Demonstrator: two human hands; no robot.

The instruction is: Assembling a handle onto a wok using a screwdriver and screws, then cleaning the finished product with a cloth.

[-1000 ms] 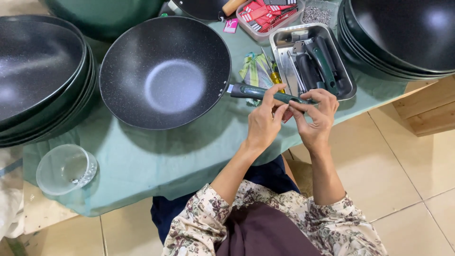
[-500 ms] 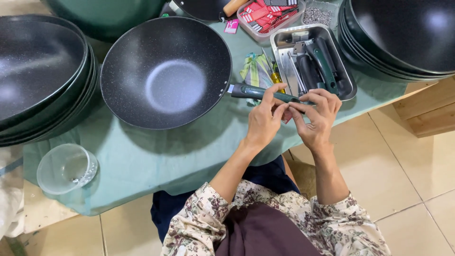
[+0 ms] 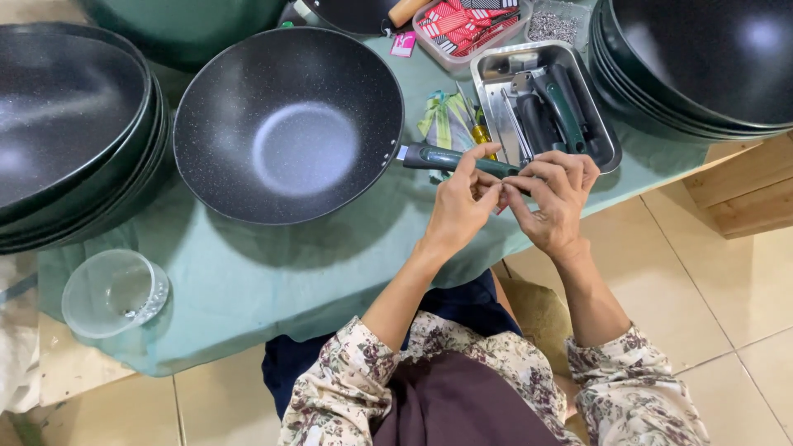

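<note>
Handle: dark green handle (image 3: 450,159) sticks out from the right side of the big wok. It lies flat over the green cloth, near the front edge of the bench.
Left hand: left hand (image 3: 461,206) rests on the far end of the handle. Its fingers are bent and pressed together, with the fingertips on the handle. Whether it pinches something small, I cannot tell.
Right hand: right hand (image 3: 555,201) sits just beside the left one, touching it. Its fingers are curled in and pinch at the same spot on the end of the handle. What is between the fingertips is too small to see.
Wok: black speckled wok (image 3: 289,124) sits open side up on the cloth, with a pale round patch in its middle.
Tray: shiny metal tray (image 3: 607,149) is just behind the hands. It holds more dark handles and some metal bits.
Small tools: yellow and green tools (image 3: 450,120) lie on the cloth between the wok and the tray.
Pan stacks: one stack of black pans (image 3: 66,124) is on the left, and another stack (image 3: 702,58) is on the right.
Boxes: clear box with red packs (image 3: 467,21) stands at the back. A box of tiny grey bits (image 3: 553,25) is next to it.
Bowl: clear plastic bowl (image 3: 111,293) sits at the front left corner.
Cloth: green cloth (image 3: 273,272) covers the bench.
</note>
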